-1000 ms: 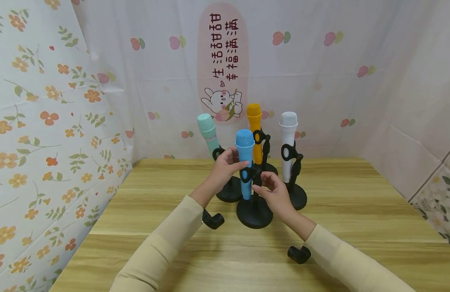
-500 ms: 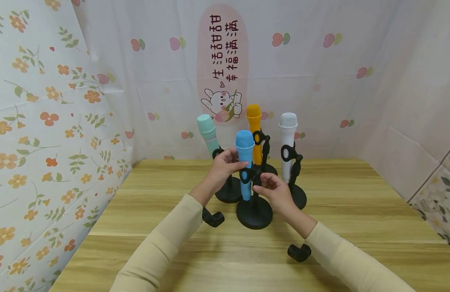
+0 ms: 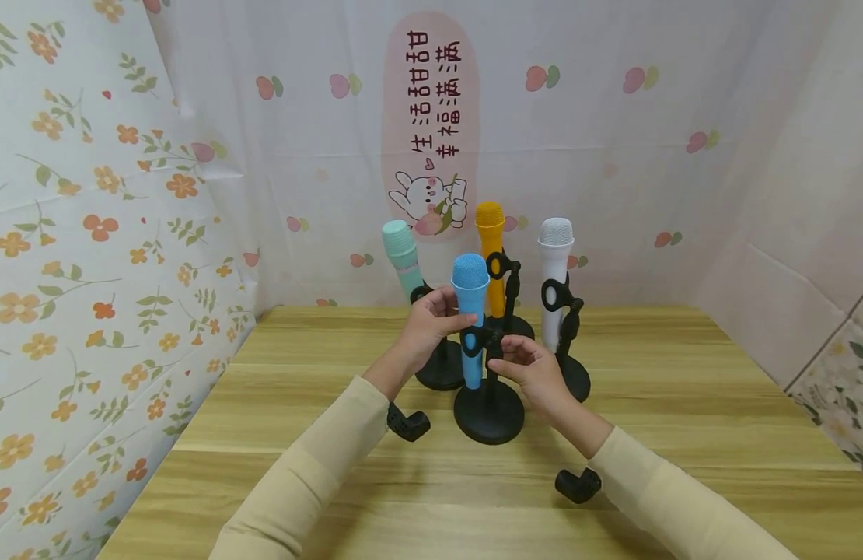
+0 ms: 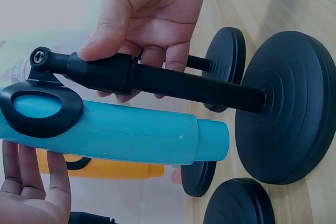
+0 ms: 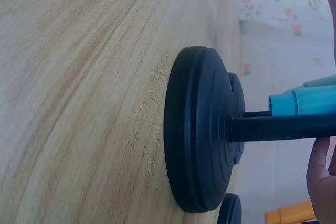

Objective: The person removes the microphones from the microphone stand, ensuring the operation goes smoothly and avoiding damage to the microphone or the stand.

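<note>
A blue microphone (image 3: 469, 280) sits upright in the ring clip of a black desk stand (image 3: 489, 420) on the table. My left hand (image 3: 426, 330) holds the microphone's body, thumb in front and fingers behind it. My right hand (image 3: 532, 375) pinches the stand's upright just under the clip. In the left wrist view the right thumb lies on the stand's thick collar (image 4: 107, 72), while left fingertips (image 4: 29, 169) touch the blue barrel. The right wrist view shows the round base (image 5: 202, 129) flat on the wood, with right fingertips (image 5: 319, 156) against the pole.
Behind stand a mint microphone (image 3: 401, 249), a yellow microphone (image 3: 490, 222) and a white microphone (image 3: 555, 241), each on a black stand. Black angled pieces (image 3: 408, 424) show beneath both wrists. A printed curtain (image 3: 319, 194) hangs behind the wooden table (image 3: 298, 342).
</note>
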A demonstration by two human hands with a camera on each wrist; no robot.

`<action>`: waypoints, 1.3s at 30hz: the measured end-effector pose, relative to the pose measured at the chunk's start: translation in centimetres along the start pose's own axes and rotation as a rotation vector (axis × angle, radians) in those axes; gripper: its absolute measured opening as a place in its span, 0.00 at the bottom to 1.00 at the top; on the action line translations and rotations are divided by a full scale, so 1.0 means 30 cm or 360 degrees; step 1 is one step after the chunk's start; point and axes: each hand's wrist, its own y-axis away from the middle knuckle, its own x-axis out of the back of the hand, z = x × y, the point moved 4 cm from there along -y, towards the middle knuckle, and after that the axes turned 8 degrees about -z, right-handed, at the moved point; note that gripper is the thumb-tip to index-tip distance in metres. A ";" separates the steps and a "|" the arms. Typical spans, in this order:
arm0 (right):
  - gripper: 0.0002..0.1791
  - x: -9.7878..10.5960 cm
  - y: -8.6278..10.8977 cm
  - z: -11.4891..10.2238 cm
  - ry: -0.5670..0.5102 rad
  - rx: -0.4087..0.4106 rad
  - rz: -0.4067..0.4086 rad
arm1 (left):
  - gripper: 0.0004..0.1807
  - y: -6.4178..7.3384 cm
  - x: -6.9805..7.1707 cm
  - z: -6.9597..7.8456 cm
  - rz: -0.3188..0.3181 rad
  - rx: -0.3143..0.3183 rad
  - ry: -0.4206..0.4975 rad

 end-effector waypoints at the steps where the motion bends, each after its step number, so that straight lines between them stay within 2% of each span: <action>1: 0.19 0.001 0.002 0.000 0.0007 -0.0003 -0.0003 | 0.21 0.003 0.000 0.000 0.0004 -0.0004 -0.0014; 6: 0.16 0.002 0.013 -0.001 0.0020 0.0000 -0.0043 | 0.20 0.029 -0.003 0.003 0.0030 -0.0035 -0.0063; 9: 0.14 0.001 0.017 0.001 -0.0029 0.0006 -0.0098 | 0.19 0.046 -0.006 0.008 0.0038 -0.0058 -0.0070; 24: 0.16 -0.019 0.040 0.011 -0.0119 0.0014 -0.0274 | 0.19 0.128 -0.010 0.026 0.0112 -0.0142 -0.0131; 32: 0.16 -0.029 0.049 0.009 -0.0129 0.0044 -0.0295 | 0.19 0.150 -0.006 0.027 0.0130 -0.0171 -0.0150; 39: 0.17 -0.030 0.053 0.010 -0.0150 0.0050 -0.0296 | 0.18 0.151 -0.012 0.024 0.0113 -0.0171 -0.0116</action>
